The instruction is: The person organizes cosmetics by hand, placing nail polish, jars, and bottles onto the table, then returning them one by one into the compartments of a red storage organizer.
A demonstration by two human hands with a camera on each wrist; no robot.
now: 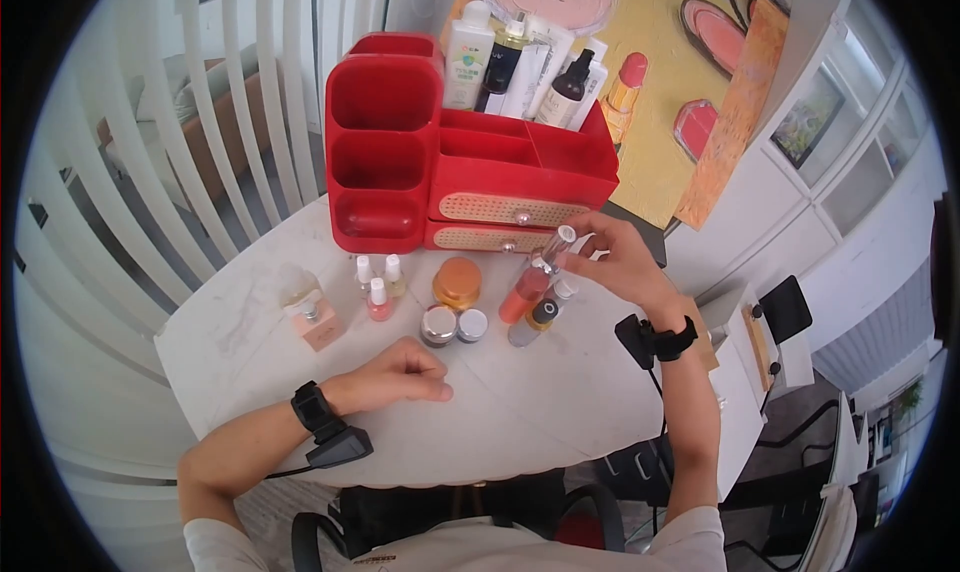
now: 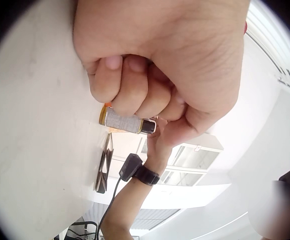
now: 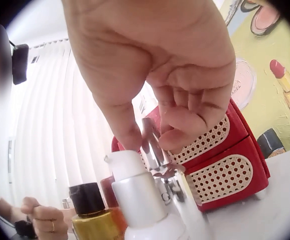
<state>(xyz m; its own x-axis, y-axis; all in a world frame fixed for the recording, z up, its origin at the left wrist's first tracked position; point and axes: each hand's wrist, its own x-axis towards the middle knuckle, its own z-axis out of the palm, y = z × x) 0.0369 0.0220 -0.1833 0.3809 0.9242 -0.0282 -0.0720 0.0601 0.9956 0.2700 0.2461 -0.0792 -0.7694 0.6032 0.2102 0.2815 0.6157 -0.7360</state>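
My right hand pinches a slim bottle with a shiny, clear-looking cap, thumb on one side and fingers on the other. In the right wrist view the silvery cap shows between thumb and fingertips, its lower part hidden behind a white pump bottle. Close by stand a coral-red bottle and a black-capped bottle. My left hand is curled into a fist low over the table, in front of two silver-lidded jars. Nothing shows in its fingers.
A red organizer with drawers stands at the back, several bottles in its top. On the white table are an orange-lidded jar, several small white-capped bottles and a pink box-shaped bottle.
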